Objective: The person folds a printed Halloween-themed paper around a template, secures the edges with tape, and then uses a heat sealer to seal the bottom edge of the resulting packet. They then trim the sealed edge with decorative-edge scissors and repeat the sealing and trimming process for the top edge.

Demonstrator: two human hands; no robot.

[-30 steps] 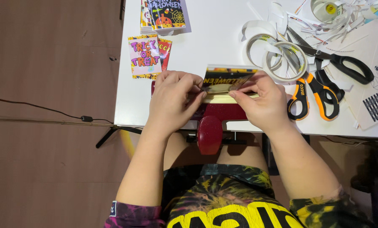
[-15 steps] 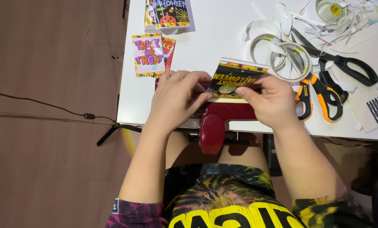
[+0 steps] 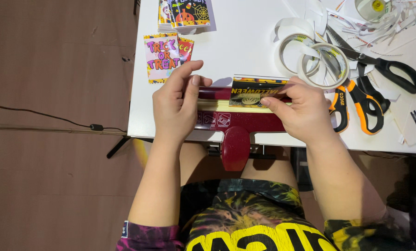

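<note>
head view, looking down at the near edge of a white table (image 3: 245,42). our right hand (image 3: 305,111) pinches a small black-and-yellow bag (image 3: 254,92) by its lower edge, thumb and fingers closed on it, and holds that edge in the slot of a dark red sealer (image 3: 238,122) that sits at the table's edge with its rounded handle overhanging towards us. our left hand (image 3: 177,104) rests on the sealer's left end, fingers loosely curled and forefinger raised, touching the bar but gripping nothing that we can see. we judge the bag placed in the slot but the handle not yet pressed. finished bags (image 3: 168,53) lie well apart at upper left, so part of the batch seems done. both forearms reach forward from our lap, wrists level. to the right lie tape rolls (image 3: 310,58) and scissors (image 3: 356,100), untouched.
</note>
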